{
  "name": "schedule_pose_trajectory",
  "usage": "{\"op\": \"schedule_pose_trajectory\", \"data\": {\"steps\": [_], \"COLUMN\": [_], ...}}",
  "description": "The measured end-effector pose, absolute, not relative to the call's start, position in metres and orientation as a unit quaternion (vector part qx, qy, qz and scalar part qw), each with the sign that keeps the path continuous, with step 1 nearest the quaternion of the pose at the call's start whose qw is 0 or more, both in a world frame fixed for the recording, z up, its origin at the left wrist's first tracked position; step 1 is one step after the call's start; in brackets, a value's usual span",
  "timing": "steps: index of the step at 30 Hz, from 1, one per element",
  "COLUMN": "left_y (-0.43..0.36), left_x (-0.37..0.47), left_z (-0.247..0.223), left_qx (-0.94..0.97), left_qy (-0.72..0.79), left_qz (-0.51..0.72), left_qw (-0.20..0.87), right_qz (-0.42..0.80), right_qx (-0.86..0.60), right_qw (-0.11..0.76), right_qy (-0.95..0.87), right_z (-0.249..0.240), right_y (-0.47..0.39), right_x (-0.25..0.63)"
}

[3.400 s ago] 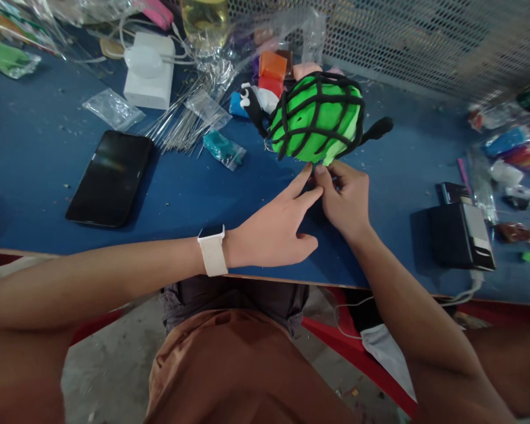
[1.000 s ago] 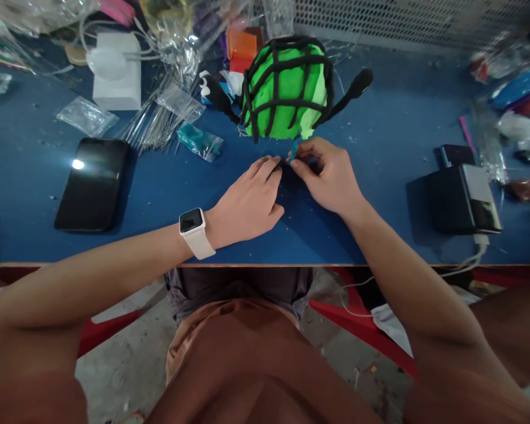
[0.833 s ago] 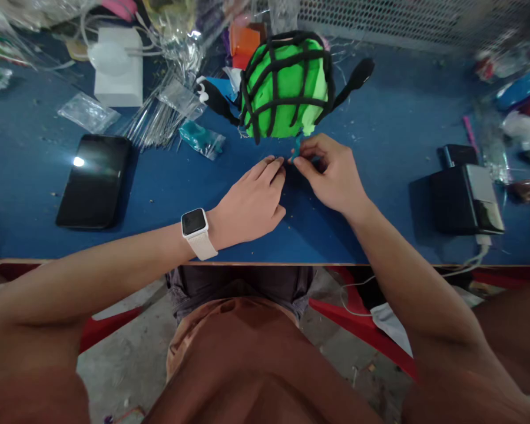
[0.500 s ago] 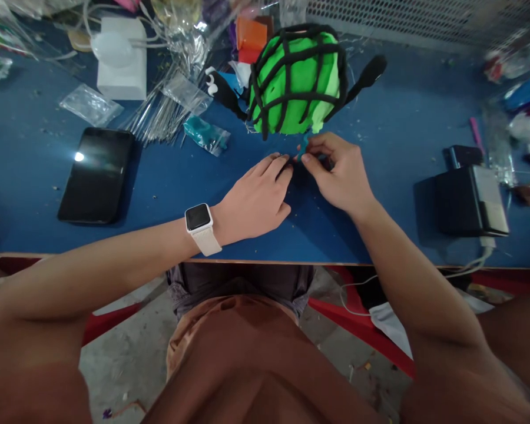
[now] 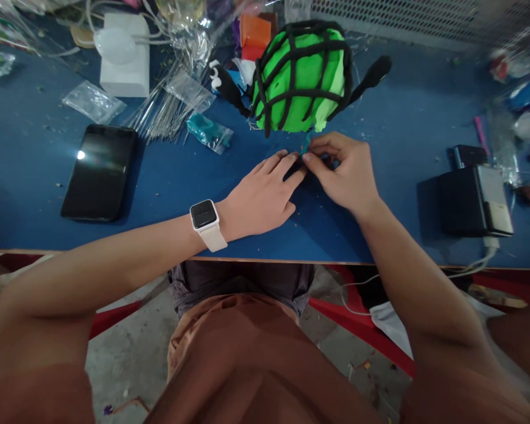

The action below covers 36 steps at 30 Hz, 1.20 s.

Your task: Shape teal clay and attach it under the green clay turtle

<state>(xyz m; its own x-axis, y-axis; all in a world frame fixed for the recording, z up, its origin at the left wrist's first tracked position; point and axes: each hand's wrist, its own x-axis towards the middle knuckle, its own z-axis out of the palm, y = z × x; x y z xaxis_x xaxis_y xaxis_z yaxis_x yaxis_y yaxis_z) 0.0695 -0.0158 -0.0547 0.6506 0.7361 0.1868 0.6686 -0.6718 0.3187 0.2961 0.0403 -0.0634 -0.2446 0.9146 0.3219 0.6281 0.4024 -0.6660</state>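
A thin, wavy strip of teal modelling clay [image 5: 306, 143] is pinched between the thumb and fingers of my right hand [image 5: 347, 171]. My left hand [image 5: 265, 191] lies palm down on the table with its fingers stretched out, their tips close to the strip's lower end; whether they touch it I cannot tell. Just beyond both hands sits a rounded green clay model [image 5: 300, 79] covered by a black grid. Black paddle-like limbs stick out on either side of it, the left one with white curls at its end. A small bag of teal clay [image 5: 209, 132] rests to the left.
A black phone [image 5: 99, 174] lies at left, near a white device [image 5: 124, 56] and a bundle of thin wires [image 5: 159, 115]. On the right of the blue table [image 5: 401, 129] stands a dark box-shaped charger [image 5: 472, 200] with a cable. A perforated metal panel [image 5: 401, 20] borders the back.
My left hand has shifted slightly to the right, its fingers spreading nearer the strip. My right hand keeps its pinch on the teal clay. The whole view has moved a little.
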Motion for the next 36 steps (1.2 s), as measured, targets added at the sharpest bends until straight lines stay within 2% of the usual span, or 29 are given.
{"op": "schedule_pose_trajectory", "data": {"steps": [16,21,36], "left_y": [-0.017,-0.017,-0.021], "left_x": [0.067,0.063,0.065], "left_z": [-0.053,-0.047,-0.039], "left_qx": [0.912,0.918,0.915], "left_qy": [0.371,0.368,0.380], "left_qz": [0.137,0.108,0.113], "left_qw": [0.108,0.104,0.080], "right_qz": [0.163,0.165,0.161], "right_qx": [-0.493,-0.481,-0.532], "right_qw": [0.334,0.353,0.356], "right_qy": [-0.787,-0.785,-0.752], "right_z": [-0.060,-0.057,-0.059], "right_y": [0.036,0.033,0.035], "right_x": [0.297,0.292,0.283]}}
